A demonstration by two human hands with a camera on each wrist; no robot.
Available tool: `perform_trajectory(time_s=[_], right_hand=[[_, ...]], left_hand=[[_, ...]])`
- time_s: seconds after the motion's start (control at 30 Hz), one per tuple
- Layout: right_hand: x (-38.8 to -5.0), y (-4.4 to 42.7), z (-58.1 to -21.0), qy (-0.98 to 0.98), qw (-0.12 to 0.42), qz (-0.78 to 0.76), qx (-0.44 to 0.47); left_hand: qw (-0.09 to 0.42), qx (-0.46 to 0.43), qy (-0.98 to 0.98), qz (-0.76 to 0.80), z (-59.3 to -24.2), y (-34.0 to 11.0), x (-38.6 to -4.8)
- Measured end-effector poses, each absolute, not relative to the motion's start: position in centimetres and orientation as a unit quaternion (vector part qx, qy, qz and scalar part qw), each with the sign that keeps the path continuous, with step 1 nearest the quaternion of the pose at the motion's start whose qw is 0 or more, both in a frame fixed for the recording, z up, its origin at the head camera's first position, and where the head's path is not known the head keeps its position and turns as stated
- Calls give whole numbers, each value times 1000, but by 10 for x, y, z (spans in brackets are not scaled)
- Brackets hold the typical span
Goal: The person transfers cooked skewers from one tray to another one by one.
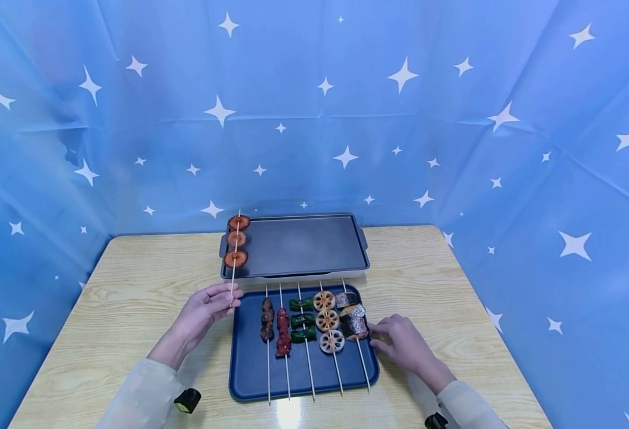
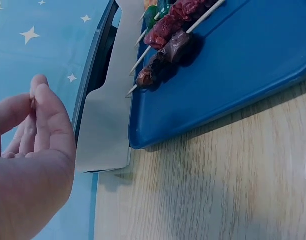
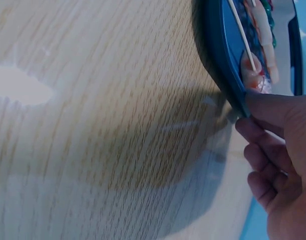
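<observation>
My left hand pinches the lower end of a wooden skewer with round orange-brown slices, left of the tray. The slices are over the left end of a dark griddle; whether they touch it I cannot tell. At the right, my right hand grips the rim of a blue tray between thumb and fingers. On the tray lie a brown meat skewer, a red meat skewer, a green pepper skewer, a lotus root skewer and a fish skewer.
The griddle, with a pale base, stands just behind the tray on a light wooden table. A blue star-patterned curtain hangs behind the table and along its sides. Several skewer sticks reach past the tray's front edge.
</observation>
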State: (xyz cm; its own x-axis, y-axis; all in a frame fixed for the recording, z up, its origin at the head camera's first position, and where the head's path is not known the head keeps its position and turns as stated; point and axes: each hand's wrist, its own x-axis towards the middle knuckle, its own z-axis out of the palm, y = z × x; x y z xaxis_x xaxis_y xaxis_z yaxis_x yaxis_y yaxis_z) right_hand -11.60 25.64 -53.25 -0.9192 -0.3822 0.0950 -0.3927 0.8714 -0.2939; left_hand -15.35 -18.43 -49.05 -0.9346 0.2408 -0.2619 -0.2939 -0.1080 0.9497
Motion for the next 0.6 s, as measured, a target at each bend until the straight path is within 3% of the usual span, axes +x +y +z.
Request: perform_trajectory(time_s=[0.6], right_hand=[[-116,256,-532,-967,15,156,199]], left_hand=[[216,8,692,688,-486,-191,-138]])
